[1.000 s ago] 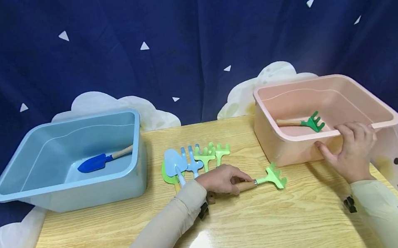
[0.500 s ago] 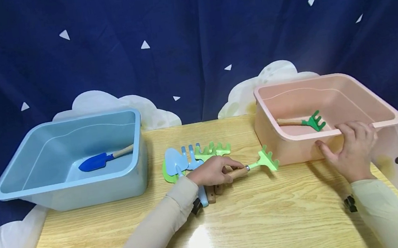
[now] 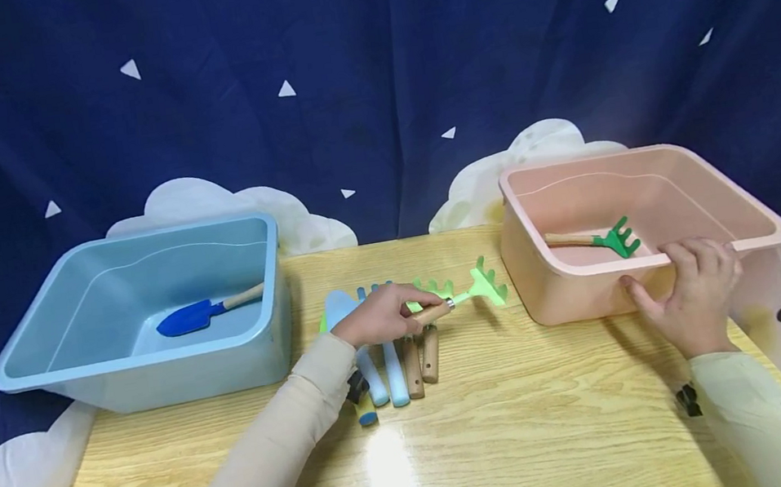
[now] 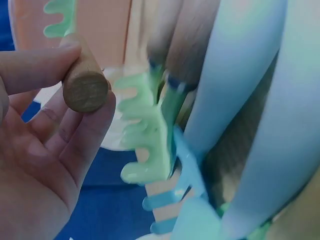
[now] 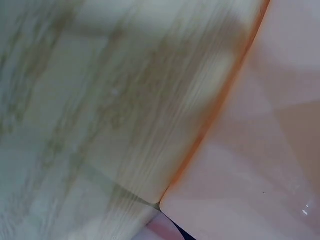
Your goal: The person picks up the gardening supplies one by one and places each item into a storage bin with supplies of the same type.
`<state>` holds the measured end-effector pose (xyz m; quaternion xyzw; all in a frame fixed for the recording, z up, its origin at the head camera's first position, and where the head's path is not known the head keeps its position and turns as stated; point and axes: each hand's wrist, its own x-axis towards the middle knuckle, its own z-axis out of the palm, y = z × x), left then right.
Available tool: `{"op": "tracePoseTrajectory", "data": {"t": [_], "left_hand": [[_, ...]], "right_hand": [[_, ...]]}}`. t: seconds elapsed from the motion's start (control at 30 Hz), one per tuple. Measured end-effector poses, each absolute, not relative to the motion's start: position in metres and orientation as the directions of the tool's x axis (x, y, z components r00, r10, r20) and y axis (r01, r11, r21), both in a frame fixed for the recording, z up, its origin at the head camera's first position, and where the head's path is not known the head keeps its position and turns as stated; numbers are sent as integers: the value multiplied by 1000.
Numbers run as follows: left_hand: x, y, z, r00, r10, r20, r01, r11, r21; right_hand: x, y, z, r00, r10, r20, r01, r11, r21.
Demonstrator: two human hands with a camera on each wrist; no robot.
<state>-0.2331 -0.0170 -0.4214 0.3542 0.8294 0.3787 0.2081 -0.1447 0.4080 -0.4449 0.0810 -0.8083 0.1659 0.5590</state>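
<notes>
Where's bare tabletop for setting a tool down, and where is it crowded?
Free: the near strip of the table, between the two sleeves, and the gap between the left hand and the pink bin. Crowded: the tool pile by the blue bin, where the left hand holds a green rake. The right hand grips the pink bin's rim.

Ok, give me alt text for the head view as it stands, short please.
A left hand holds a light green toy rake by its wooden handle above a wooden table, while the right hand grips the near rim of a pink tub holding a dark green rake. A blue tub on the left holds a blue trowel.
</notes>
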Motion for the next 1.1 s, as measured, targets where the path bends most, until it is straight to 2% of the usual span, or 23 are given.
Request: {"op": "tracePoseTrajectory", "data": {"t": [0.13, 0.43, 0.73, 1.1], "left_hand": [[-238, -22, -417, -697, 713, -68, 420, 483, 768], [-245, -22, -409, -778, 627, -32, 352, 478, 805], [-248, -15, -392, -803, 592, 64, 388, 439, 811], [-251, 1, -360, -779, 612, 136, 475, 436, 764]], "right_hand": [[-145, 412, -448, -377, 60, 924, -307, 934, -186], [-143, 408, -445, -341, 57, 938, -323, 930, -174], [-146, 412, -448, -370, 43, 928, -323, 931, -172], [-146, 418, -451, -398, 48, 916, -287, 942, -174]]}}
